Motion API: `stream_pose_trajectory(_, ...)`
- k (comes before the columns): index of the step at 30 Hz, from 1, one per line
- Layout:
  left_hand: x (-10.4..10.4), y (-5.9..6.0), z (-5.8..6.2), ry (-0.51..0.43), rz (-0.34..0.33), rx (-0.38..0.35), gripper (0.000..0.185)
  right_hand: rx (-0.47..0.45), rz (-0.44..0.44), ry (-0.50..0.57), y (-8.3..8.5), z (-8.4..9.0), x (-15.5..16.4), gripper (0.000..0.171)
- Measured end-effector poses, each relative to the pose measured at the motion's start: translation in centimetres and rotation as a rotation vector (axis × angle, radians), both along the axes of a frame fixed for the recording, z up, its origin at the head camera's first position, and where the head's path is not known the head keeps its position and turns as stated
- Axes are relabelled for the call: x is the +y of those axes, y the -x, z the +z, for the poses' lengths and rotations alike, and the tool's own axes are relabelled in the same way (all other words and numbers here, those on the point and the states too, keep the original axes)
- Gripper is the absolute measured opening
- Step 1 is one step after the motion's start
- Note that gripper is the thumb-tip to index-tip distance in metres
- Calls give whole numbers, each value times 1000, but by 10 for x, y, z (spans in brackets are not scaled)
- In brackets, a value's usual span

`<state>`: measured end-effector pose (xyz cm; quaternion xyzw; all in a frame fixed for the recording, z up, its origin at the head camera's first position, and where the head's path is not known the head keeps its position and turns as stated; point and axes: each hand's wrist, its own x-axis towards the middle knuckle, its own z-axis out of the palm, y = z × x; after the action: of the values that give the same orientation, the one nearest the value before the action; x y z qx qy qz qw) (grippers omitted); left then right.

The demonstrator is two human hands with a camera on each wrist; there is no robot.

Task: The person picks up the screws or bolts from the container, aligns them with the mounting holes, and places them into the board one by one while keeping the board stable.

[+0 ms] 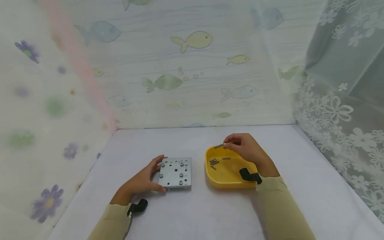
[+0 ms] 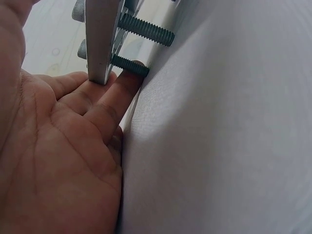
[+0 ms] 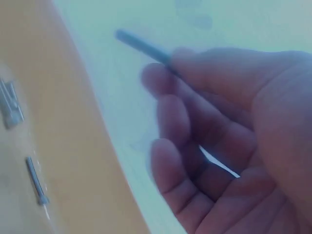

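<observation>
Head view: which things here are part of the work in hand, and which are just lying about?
In use:
- plate, screws through it, steadied by the left hand
- screw pinched in the right hand
- yellow tray with spare screws

Just about:
- white table cover
- fish-print backdrop
- lace curtain

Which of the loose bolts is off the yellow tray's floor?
The bolt pinched in the right hand, over the yellow tray rim; the others lie inside.
</observation>
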<state>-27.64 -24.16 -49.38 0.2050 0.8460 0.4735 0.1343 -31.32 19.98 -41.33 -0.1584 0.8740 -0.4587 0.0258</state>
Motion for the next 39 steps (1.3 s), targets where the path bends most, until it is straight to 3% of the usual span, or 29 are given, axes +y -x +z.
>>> stream_pose_trajectory(7, -1, -1, 4, -10, -3, 11, 133, 66, 7, 90, -8, 7, -23, 16)
stream_pose_trajectory(15, 2, -1, 4, -20, -7, -3, 132, 126, 21, 81, -16, 5, -46, 13)
stream_pose_trajectory(39, 3, -4, 4, -19, 2, -7, 133, 153, 25, 17, -32, -10, -102, 7)
